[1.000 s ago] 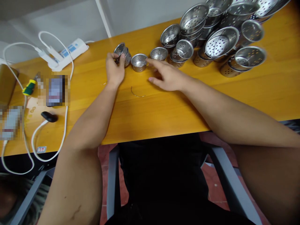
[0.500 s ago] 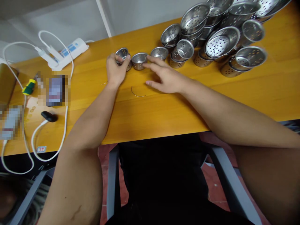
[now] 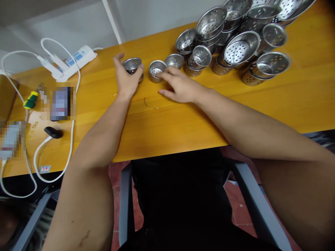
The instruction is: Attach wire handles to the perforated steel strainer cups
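Observation:
My left hand (image 3: pixel 126 79) is beside a small perforated metal cup (image 3: pixel 132 64). Its thumb is at the cup's right side, while the other fingers spread out to the left, apart from the rim. To the right stands a second small perforated cup (image 3: pixel 156 71). The fingertips of my right hand (image 3: pixel 178 84) are at this cup's right rim; whether they touch it I cannot tell. My right thumb is held apart, and the hand is open. Behind the right fingers sits a third small cup (image 3: pixel 174 60). A thin curved wire (image 3: pixel 150 105) lies on the table in front.
Several perforated metal cups (image 3: pixel 242 48), some stacked, crowd the back right of the wooden table (image 3: pixel 167 132). On the left are a white power strip (image 3: pixel 78 62) with cables, a green-and-yellow handle (image 3: pixel 31 100), a blurred phone (image 3: pixel 60 104) and a black oval object (image 3: pixel 53 132).
The fingers of my left hand have come out of the left cup and spread apart. Beside it, the second cup has moved slightly right, away from the left one, with my right fingertips at its rim.

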Demonstrator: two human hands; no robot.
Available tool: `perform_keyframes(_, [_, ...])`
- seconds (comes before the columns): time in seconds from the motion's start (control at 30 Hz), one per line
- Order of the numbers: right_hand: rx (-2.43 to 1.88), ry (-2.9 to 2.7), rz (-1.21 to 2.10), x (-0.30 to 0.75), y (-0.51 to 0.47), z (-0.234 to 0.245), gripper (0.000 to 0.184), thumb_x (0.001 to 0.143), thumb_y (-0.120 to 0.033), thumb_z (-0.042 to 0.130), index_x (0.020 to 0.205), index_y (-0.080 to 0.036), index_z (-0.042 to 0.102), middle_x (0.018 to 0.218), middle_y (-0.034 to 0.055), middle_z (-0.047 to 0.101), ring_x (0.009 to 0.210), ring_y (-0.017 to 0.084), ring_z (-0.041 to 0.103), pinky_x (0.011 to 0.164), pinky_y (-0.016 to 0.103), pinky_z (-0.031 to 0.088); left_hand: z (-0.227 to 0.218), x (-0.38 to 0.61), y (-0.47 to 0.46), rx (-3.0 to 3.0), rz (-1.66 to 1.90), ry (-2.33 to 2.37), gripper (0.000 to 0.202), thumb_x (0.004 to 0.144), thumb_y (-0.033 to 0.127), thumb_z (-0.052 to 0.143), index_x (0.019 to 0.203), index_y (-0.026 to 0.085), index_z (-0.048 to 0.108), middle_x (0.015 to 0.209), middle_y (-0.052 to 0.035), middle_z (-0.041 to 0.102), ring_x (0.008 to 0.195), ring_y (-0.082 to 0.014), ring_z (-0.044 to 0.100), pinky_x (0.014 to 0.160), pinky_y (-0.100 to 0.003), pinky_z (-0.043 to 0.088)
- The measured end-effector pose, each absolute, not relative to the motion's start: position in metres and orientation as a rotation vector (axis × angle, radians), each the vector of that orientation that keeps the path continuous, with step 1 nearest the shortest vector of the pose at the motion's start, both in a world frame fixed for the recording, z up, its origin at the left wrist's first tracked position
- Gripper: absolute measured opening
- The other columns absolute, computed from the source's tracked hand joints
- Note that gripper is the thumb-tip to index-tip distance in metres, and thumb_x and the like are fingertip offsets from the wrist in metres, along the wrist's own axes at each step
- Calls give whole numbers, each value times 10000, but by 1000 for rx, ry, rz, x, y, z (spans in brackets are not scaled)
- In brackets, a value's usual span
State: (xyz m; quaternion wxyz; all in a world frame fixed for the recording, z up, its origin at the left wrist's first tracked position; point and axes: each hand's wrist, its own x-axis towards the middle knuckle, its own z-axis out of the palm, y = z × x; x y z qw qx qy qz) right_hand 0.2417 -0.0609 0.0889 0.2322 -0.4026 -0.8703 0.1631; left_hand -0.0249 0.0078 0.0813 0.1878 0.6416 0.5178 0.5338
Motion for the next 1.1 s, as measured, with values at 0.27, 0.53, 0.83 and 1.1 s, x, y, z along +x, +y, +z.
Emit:
perform_keyframes(0.27, [-1339, -2303, 176, 273, -66, 98, 430, 1177, -665, 792, 1176, -237, 831, 1055, 191, 814, 1170, 524, 754, 1059, 686, 634, 88, -22, 1, 1926, 1306, 1594, 1081, 710, 1175, 631, 1395, 380, 373, 1600, -35, 639, 1415, -221, 564, 1236, -536, 474])
perform_keyframes(0.53, [-1128, -2362, 221, 239, -98, 133, 381, 1259, -601, 619, 1414, -315, 818, 1480, 159, 761, 1428, 517, 669, 1188, 663, 575, 88, -20, 0, 1783, 1404, 1470, 1128, 553, 1261, 686, 1263, 422, 430, 1178, 18, 744, 1163, -272, 652, 1134, -572, 521])
perform_keyframes(0.83, [-799, -2756, 462, 212, -101, 104, 72, 1168, -252, 770, 1192, -214, 826, 1271, 139, 797, 1133, 358, 770, 949, 426, 576, 84, -18, 5, 1791, 1478, 1329, 1297, 381, 1398, 508, 1209, 409, 374, 1023, 49, 653, 947, -213, 661, 1006, -501, 625])
perform_keyframes(1.1, [-934, -2846, 539, 238, -94, 123, 124, 1054, -119, 787, 1033, -241, 777, 1097, 61, 811, 938, 283, 738, 815, 382, 501, 74, -24, 13, 1819, 1423, 1329, 925, 765, 1071, 775, 1297, 420, 390, 1131, 18, 690, 1050, -239, 673, 1074, -501, 540])
